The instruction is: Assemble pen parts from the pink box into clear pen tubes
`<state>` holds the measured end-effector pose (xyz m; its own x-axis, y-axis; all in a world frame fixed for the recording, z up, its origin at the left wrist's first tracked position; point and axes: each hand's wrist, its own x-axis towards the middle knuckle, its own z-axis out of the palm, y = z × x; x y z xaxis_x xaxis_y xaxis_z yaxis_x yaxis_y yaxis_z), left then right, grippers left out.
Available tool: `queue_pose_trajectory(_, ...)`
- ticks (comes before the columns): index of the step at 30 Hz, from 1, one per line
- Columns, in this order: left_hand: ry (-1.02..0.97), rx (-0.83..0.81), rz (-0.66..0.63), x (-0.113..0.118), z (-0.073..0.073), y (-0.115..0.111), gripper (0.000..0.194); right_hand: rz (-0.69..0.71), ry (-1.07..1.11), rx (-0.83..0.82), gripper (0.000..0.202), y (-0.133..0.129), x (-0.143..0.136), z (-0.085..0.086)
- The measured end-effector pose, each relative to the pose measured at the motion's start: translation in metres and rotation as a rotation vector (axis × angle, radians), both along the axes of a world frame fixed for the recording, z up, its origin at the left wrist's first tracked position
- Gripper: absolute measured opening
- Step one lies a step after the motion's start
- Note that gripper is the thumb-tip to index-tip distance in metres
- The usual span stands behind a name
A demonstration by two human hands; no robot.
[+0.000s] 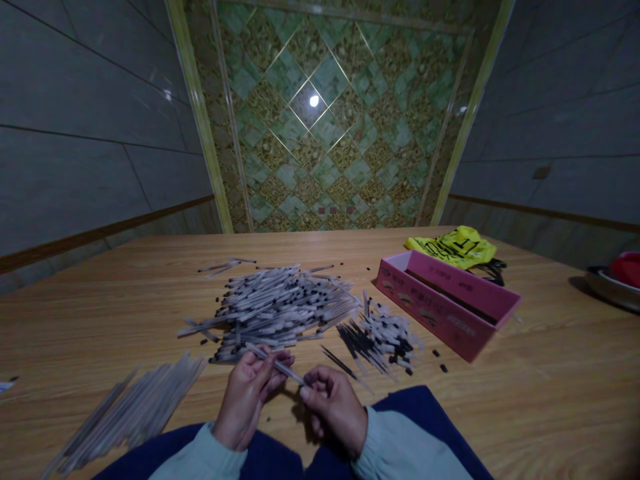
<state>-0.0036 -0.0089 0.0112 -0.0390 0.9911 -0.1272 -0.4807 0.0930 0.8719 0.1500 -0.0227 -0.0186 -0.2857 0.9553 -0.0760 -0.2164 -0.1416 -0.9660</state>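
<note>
Between both hands, in front of my lap, is a slim translucent pen barrel [280, 365], slanting down to the right. My left hand [253, 387] grips its upper part between thumb and fingers. At the lower end my right hand [335, 403] pinches it; the very tip is hidden by the fingers. Just beyond the hands lies a large pile of similar pens [285, 303], many with black ends. Thin black refills [363, 343] and a heap of small clear and black caps or tips [393, 330] sit right of the pile. Long clear tubes [135, 403] are spread at the left.
An open pink box [435, 310] stands on the wooden table [560, 373] at the right. Behind it are a yellow bag [453, 247] and a dark cord-like item [493, 270]. A bowl or pan [613, 288] with something red shows at the right edge.
</note>
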Motion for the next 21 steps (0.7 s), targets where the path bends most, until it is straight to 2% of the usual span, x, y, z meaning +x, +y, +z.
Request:
queue_pose_trajectory(9,0.012,-0.001,0.059,-0.006,0.000,0.003,0.034,0.015,0.039,-0.078,0.039,0.004,0.004,-0.002)
queue_pose_trajectory(13,0.051,-0.001,0.026,-0.003,-0.001,0.001,0.037,0.002,-0.071,0.065,0.041,0.005,0.006,-0.002)
queue_pose_trajectory(15,0.072,-0.006,0.048,-0.002,-0.003,0.002,0.040,0.076,-0.139,0.078,0.042,0.005,0.010,0.000)
queue_pose_trajectory(17,0.099,-0.005,0.115,-0.006,-0.004,0.004,0.045,0.211,-0.196,0.057,0.039,0.005,0.015,0.003)
queue_pose_trajectory(21,0.302,0.026,0.349,-0.034,0.002,0.012,0.053,0.418,-0.302,0.077,0.024,0.004,0.023,0.005)
